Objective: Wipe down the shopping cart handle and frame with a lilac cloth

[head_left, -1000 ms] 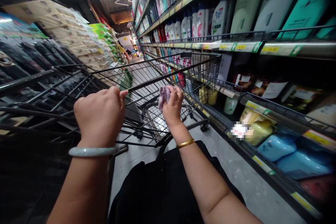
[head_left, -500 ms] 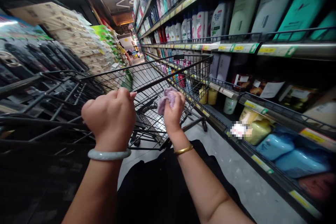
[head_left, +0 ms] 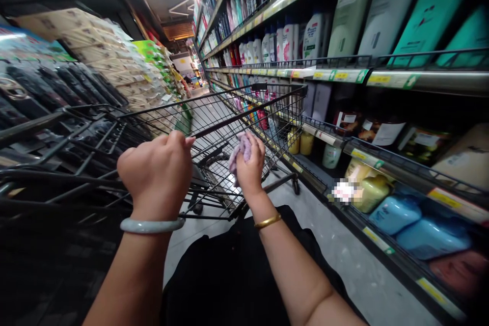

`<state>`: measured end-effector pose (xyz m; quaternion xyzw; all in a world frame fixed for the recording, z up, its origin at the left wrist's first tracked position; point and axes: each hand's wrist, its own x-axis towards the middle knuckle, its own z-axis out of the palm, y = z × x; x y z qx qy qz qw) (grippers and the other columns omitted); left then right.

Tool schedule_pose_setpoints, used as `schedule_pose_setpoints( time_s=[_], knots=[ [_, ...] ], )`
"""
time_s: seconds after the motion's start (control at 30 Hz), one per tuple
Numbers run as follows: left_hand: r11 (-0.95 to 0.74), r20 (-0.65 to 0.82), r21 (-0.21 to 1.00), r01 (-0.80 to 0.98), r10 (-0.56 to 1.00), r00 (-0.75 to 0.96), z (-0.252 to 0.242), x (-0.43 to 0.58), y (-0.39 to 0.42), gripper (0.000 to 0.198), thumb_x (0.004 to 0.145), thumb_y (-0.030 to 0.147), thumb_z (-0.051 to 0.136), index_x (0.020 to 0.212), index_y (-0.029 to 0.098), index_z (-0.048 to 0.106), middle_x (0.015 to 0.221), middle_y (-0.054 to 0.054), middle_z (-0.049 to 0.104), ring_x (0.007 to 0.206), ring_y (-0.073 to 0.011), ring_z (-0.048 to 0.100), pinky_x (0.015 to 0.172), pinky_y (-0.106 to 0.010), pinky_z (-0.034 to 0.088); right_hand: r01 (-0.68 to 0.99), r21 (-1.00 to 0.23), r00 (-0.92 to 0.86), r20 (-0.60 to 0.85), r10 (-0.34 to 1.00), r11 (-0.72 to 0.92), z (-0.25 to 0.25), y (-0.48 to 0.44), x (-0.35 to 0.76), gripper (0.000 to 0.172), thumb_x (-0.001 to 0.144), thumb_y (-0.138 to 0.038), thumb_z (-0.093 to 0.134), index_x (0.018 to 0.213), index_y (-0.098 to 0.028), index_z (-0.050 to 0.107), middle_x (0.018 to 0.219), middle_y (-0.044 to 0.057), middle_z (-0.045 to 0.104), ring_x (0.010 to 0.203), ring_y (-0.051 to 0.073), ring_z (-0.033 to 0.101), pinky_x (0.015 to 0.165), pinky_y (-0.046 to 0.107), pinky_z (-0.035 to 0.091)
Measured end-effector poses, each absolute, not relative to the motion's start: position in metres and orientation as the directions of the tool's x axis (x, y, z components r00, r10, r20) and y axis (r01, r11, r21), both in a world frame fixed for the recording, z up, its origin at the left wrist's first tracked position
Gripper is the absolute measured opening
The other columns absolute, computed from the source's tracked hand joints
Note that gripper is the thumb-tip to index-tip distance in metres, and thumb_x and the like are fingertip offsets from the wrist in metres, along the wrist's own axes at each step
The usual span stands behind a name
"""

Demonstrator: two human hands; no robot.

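**Two hands at the cart bar, a crumpled cloth in the right**

Nearest the camera is a black garment (head_left: 229,275), with both forearms reaching forward over it. The left wrist wears a pale green bangle (head_left: 151,225) and the right wrist a gold bangle (head_left: 268,221).

The left hand (head_left: 158,175) is balled into a tight fist, knuckles up, over the near bar of the wire cart (head_left: 214,117). The bar itself is hidden beneath it. The right hand (head_left: 250,168) is curled closed around a small, crumpled lilac cloth (head_left: 240,146), which bunches out above the thumb and forefinger. Whether this hand also presses on the bar cannot be told.

The cloth looks soft, light and limp, so it would bunch up in a loose pinch anywhere along it. The cart looks stiff and rolls on castors, and its basket seems empty. It is probably easy to steer and best held at the near bar with the hands spread apart.

The cart stands on a grey floor (head_left: 344,260) in a narrow aisle. On the right, low shelves hold blue pouches (head_left: 431,237) and yellow packs (head_left: 369,191), with white bottles (head_left: 311,35) higher up. On the left, stacked packaged goods (head_left: 114,66) run towards the far end.
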<state>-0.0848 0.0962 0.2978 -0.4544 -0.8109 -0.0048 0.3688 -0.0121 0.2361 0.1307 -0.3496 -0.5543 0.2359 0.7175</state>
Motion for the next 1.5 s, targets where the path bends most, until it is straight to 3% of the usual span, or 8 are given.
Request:
schedule_pose_setpoints(
  time_s=[0.37,0.63,0.87,1.03,1.13,1.2,1.27,1.5],
  knots=[
    [0.566,0.617,-0.32,0.76,0.733,-0.287,0.296,-0.086,0.09,0.062,0.105,0.057,0.01,0.091,0.022,0.059,0.084,-0.011,0.067,0.074,-0.0267,0.058,0.064,-0.036,0.016,-0.098,-0.874,0.361,0.414,0.836,0.476,0.127,0.246,-0.003,0.028,0.084,-0.012,0.057,0.111,-0.021,0.06,0.114,0.01,0.067,0.107,0.021,0.066,0.1,0.039,0.055],
    [0.564,0.623,-0.335,0.754,0.734,-0.272,0.297,-0.083,0.086,0.057,0.106,0.055,0.014,0.091,0.021,0.057,0.085,-0.01,0.068,0.073,-0.0234,0.057,0.063,-0.034,0.015,-0.198,-0.639,0.184,0.721,0.668,0.743,0.154,0.215,-0.005,0.031,0.081,-0.009,0.062,0.106,-0.025,0.067,0.113,0.005,0.065,0.111,0.018,0.064,0.105,0.034,0.052],
    [0.576,0.591,-0.31,0.756,0.74,-0.321,0.299,-0.084,0.09,0.061,0.105,0.055,0.01,0.094,0.021,0.059,0.087,-0.008,0.068,0.07,-0.022,0.055,0.062,-0.034,0.017,-0.263,-0.856,0.307,0.364,0.879,0.446,0.132,0.233,-0.005,0.033,0.077,-0.012,0.06,0.107,-0.022,0.064,0.109,0.004,0.066,0.1,0.017,0.063,0.099,0.035,0.052],
    [0.576,0.602,-0.307,0.757,0.734,-0.314,0.298,-0.093,0.093,0.066,0.104,0.057,0.006,0.095,0.021,0.06,0.088,-0.009,0.068,0.071,-0.0221,0.054,0.063,-0.035,0.015,-0.216,-0.728,0.15,0.634,0.758,0.651,0.142,0.211,-0.018,0.03,0.078,-0.012,0.061,0.104,-0.022,0.071,0.115,0.006,0.065,0.111,0.018,0.063,0.107,0.034,0.049],
    [0.56,0.596,-0.281,0.779,0.738,-0.315,0.298,-0.098,0.095,0.064,0.104,0.057,0.008,0.095,0.021,0.061,0.088,-0.009,0.067,0.071,-0.0214,0.053,0.064,-0.035,0.015,-0.235,-0.808,0.242,0.489,0.838,0.54,0.12,0.238,-0.008,0.03,0.076,-0.012,0.057,0.102,-0.021,0.069,0.115,0.007,0.065,0.104,0.018,0.063,0.101,0.036,0.053],
    [0.551,0.597,-0.259,0.793,0.737,-0.317,0.298,-0.101,0.096,0.061,0.105,0.057,0.012,0.095,0.021,0.061,0.087,-0.008,0.066,0.07,-0.0207,0.051,0.064,-0.036,0.015,-0.442,-0.866,0.317,0.093,0.944,0.234,0.099,0.263,0.0,0.037,0.074,-0.013,0.055,0.109,-0.021,0.064,0.111,0.005,0.069,0.1,0.016,0.066,0.098,0.034,0.055],
    [0.552,0.601,-0.247,0.796,0.732,-0.321,0.298,-0.101,0.097,0.059,0.105,0.056,0.013,0.094,0.022,0.06,0.086,-0.008,0.066,0.069,-0.0204,0.05,0.064,-0.035,0.015,-0.474,-0.865,0.337,-0.002,0.942,0.167,0.085,0.279,0.004,0.044,0.074,-0.015,0.056,0.117,-0.02,0.061,0.116,0.007,0.07,0.104,0.017,0.067,0.099,0.035,0.055],
    [0.543,0.597,-0.266,0.796,0.741,-0.307,0.301,-0.103,0.095,0.062,0.104,0.056,0.012,0.096,0.022,0.062,0.088,-0.011,0.067,0.069,-0.0222,0.05,0.065,-0.035,0.013,-0.51,-0.843,0.242,0.049,0.969,0.17,0.085,0.274,-0.007,0.049,0.069,-0.021,0.065,0.119,-0.023,0.063,0.116,0.005,0.071,0.101,0.016,0.068,0.092,0.029,0.056]
  ],
)
